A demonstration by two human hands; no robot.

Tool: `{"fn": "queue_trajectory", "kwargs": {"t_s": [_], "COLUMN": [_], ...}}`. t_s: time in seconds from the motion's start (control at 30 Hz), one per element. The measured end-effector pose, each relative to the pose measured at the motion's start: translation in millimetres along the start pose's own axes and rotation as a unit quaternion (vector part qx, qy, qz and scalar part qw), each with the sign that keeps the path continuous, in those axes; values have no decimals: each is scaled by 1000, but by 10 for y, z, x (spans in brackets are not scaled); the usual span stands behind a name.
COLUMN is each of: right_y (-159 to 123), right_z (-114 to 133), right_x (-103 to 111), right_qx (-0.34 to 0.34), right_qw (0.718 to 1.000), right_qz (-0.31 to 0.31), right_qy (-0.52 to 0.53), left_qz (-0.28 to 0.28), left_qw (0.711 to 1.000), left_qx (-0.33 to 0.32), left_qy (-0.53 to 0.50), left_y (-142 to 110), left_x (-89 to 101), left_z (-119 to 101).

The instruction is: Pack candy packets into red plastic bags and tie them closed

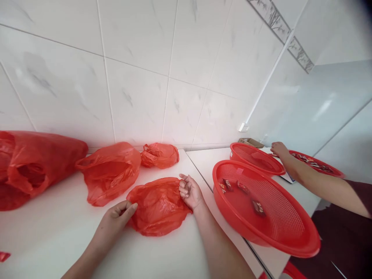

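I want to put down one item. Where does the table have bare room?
Widest: the white table between the red scrap and the left hand, before the large red bag. Smaller: between the small bag and the rear basket. Crowded: the left rear, holding several bags, and the right, around the front basket.

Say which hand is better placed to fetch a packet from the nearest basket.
Probably the right hand: it is at the side of the bag nearer the basket, while the left hand pinches the opposite side, farther from the packets.
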State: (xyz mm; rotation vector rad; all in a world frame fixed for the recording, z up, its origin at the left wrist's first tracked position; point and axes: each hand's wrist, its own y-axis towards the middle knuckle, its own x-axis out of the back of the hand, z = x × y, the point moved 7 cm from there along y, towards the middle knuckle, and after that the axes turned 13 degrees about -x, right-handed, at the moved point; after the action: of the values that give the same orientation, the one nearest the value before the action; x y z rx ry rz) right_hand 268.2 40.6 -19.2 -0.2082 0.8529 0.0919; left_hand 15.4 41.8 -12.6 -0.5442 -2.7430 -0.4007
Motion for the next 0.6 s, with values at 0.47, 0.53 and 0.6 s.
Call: {"fn": "queue_trajectory", "kwargs": {"t_s": [0.47,0.53,0.6], "right_y": [251,252,253], "right_z": [-314,-309,-300], "right_x": [-254,-250,-247], "right_qx": [-106,-102,-95], "right_qw": [993,994,994], "right_qz": [41,39,38], "right_qy": [-9,-15,-30], "left_qz": [-86,-74,-67], "left_qw": [986,988,990], "left_qx": [8,11,15], "left_qy": [142,133,123], "left_y": [-241,-225,-213], "left_x": [197,172,149], "left_z": [-70,-35,-12]}}
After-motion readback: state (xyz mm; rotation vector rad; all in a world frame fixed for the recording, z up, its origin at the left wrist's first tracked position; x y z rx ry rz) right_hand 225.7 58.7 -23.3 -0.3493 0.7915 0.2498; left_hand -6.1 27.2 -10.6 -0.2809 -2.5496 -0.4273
